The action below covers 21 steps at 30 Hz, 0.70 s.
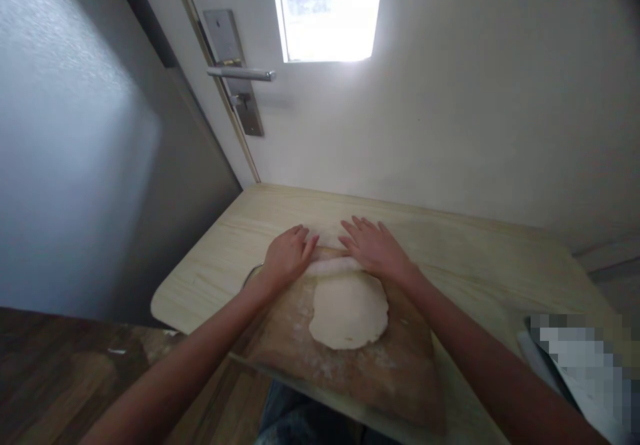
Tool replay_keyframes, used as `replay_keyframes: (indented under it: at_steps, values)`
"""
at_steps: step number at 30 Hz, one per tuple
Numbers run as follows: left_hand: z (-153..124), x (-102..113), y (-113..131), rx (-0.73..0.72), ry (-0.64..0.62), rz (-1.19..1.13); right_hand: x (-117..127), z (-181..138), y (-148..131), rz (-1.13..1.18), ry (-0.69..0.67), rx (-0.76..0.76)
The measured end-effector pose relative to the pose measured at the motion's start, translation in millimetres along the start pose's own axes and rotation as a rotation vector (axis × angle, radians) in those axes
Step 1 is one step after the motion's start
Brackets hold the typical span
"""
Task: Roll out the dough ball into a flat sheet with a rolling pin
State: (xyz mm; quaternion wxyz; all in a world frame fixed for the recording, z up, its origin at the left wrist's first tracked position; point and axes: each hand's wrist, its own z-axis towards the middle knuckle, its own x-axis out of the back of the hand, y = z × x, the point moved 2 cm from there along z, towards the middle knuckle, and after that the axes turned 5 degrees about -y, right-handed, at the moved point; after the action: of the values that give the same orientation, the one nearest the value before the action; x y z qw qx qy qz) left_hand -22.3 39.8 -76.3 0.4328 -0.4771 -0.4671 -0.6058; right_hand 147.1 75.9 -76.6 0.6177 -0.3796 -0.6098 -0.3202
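Observation:
A flat round of pale dough lies on a floured brown wooden board. Across its far edge rests a pale rolling pin, mostly covered by my hands. My left hand lies flat on the pin's left end, fingers stretched out. My right hand lies flat on the pin's right end, fingers spread forward. Both palms press down on the pin rather than wrap round it.
The board sits on a light wooden table against a white wall. A door with a metal lever handle stands at the back left. A metal rim peeks out beside my left wrist. Dark wooden floor lies to the left.

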Motion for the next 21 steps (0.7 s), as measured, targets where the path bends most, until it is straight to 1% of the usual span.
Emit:
replay_keyframes:
  at_steps: [4, 7, 11, 15, 17, 21]
  values:
    - [5, 3, -2, 0.013, -0.002, 0.000, 2, 4, 1, -0.007, 0.024, -0.055]
    - [0, 2, 0, -0.019, -0.010, 0.003, 3, -5, -3, -0.037, 0.056, -0.076]
    - [-19, -1, 8, -0.114, -0.083, 0.031, 3, -32, -12, -0.068, 0.078, -0.071]
    - [-43, 0, 16, -0.130, -0.130, 0.085, 4, -67, -23, -0.059, 0.119, -0.064]
    - [-56, 2, 20, -0.138, -0.131, 0.088, 4, -84, -29, -0.038, 0.140, -0.062]
    - [-81, 7, 28, -0.146, -0.115, 0.074, 3, -113, -38, -0.065, 0.185, 0.004]
